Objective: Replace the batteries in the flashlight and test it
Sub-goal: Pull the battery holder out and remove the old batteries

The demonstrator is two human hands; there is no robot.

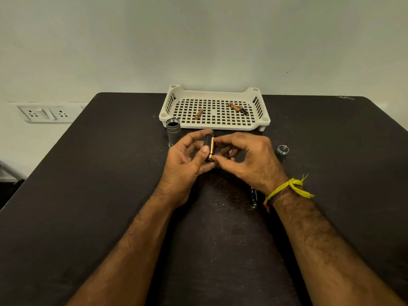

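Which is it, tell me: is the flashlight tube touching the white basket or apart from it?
Cannot tell. In the head view the flashlight tube stands at the basket front left corner, its top overlapping the rim, hiding any gap.

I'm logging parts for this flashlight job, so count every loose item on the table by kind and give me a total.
Small copper-and-black cylindrical batteries: 5, namely 3 in the cream perforated plastic tray (one at, two at and), 1 in the black battery holder, 1 by the right wrist
Black plastic battery holder: 1
Grey metal flashlight body: 1
Silver round end cap: 1
Tray: 1
Total: 9
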